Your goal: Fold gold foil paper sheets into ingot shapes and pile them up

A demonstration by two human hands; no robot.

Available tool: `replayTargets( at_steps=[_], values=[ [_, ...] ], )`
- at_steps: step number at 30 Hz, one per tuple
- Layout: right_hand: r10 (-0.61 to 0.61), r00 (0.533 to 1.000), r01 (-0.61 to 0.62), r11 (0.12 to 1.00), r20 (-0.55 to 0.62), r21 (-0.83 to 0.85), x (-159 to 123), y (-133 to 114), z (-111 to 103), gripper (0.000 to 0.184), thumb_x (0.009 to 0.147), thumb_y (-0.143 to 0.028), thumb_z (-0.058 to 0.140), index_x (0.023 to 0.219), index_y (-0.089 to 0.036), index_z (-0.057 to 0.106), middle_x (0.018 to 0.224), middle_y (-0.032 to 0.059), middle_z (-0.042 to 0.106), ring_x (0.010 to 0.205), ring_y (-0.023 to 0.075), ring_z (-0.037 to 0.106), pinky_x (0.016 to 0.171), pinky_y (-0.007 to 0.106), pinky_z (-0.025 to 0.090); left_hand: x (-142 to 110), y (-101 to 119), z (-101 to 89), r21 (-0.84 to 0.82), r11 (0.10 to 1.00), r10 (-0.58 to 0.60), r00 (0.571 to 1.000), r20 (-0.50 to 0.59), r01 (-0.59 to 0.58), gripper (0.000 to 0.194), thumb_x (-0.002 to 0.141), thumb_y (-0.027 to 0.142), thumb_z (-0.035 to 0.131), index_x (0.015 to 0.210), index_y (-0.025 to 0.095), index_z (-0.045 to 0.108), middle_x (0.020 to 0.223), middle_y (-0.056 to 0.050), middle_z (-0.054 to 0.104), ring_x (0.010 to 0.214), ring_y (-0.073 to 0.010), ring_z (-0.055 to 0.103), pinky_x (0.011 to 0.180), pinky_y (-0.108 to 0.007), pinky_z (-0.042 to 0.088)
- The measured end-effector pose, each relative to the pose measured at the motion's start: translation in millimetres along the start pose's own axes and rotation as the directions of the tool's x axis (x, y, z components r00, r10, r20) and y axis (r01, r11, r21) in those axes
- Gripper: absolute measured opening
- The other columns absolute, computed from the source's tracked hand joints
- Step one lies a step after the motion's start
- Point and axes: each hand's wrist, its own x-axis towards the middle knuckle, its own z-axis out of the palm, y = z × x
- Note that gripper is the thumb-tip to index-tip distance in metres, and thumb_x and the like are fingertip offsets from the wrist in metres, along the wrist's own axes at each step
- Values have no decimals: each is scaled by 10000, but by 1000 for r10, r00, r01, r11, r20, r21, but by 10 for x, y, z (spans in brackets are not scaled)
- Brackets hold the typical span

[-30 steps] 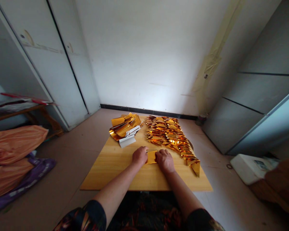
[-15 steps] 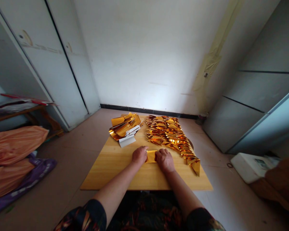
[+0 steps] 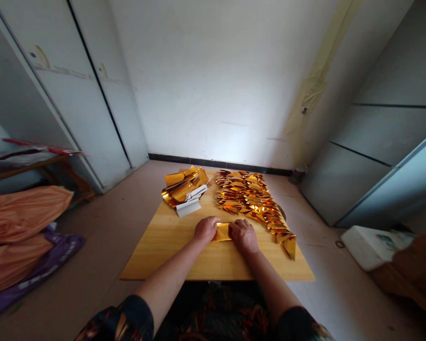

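Observation:
Between my two hands a piece of gold foil paper lies low over the wooden board, folded into a small rectangle. My left hand grips its left end, fingers bent round the edge. At the other end my right hand is closed on it, with the fingertips curled and partly hidden. Beyond my right hand, rows of folded gold foil pieces overlap one another and trail toward the board's right side. Past my left hand lies a loose stack of gold foil sheets, some showing white backs.
The wooden board sits in front of me. Grey-white cabinets stand at the left, a grey refrigerator at the right. Orange and purple bags lie at the left, a white foam box on the right-hand floor.
Both hands stay on the foil paper in nearly the same place. The visible foil between them has shifted very slightly; the whole view has drifted a little.

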Motion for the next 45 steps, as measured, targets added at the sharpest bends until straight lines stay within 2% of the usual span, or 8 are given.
replayTargets(
  at_steps=[4,7,13,17,23,31,36,45],
  values=[
    [95,995,-93,989,-10,114,-32,-60,-1,206,874,-233,487,813,-226,683,895,48,643,880,170,514,718,256,327,-18,2,-1,-43,999,-9,1000,-27,8,366,802,77,483,1103,219,637,1099,-3,687,1003,-130,623,929,-235,445],
    [199,979,-176,921,-33,347,-43,-82,51,227,850,-240,488,1011,-217,647,952,53,651,887,176,547,764,269,380,-63,53,-37,-163,983,57,987,-147,-81,392,791,67,483,1128,217,617,1068,0,694,921,-120,643,883,-238,485],
    [463,884,-290,432,66,854,-2,-32,12,617,728,-461,627,1261,-182,485,1132,86,604,912,209,586,727,299,474,-231,239,-226,-160,867,376,830,-412,-472,341,822,94,468,1109,203,617,1083,-37,679,982,-137,624,909,-272,496],
    [265,956,-182,212,123,960,-19,-35,-181,462,722,-515,634,1026,-167,648,963,63,664,891,215,585,746,299,467,-355,320,-352,-103,835,438,766,-470,-541,306,857,145,464,1127,203,596,1033,-46,686,916,-135,639,849,-265,525],
    [297,947,-140,27,125,990,-65,-137,-319,337,716,-492,668,772,-161,643,657,-13,599,603,123,509,588,237,419,-520,346,-434,-174,838,399,798,-452,-517,304,839,172,496,1123,206,599,967,-33,684,803,-120,635,792,-244,525],
    [277,947,-175,26,161,984,-49,-159,-400,317,656,-473,717,708,-170,644,596,-24,583,557,120,498,557,238,406,-518,308,-508,-577,796,110,982,-154,-180,385,748,253,569,1112,142,627,759,-13,655,680,-127,594,659,-233,485],
    [210,962,-194,64,176,979,-49,-137,-464,327,665,-492,699,729,-173,668,647,-7,624,598,139,537,603,254,429,-486,316,-601,-615,785,108,994,27,-68,242,712,304,586,832,123,694,773,-46,689,720,-166,604,661,-253,461],
    [125,977,-187,130,171,974,-48,-148,-542,328,718,-494,636,747,-170,679,655,-2,619,618,137,535,622,254,428,-523,307,-668,-499,864,71,997,3,-60,294,704,410,570,615,134,621,567,14,570,553,-111,477,522,-212,337]
  ],
)
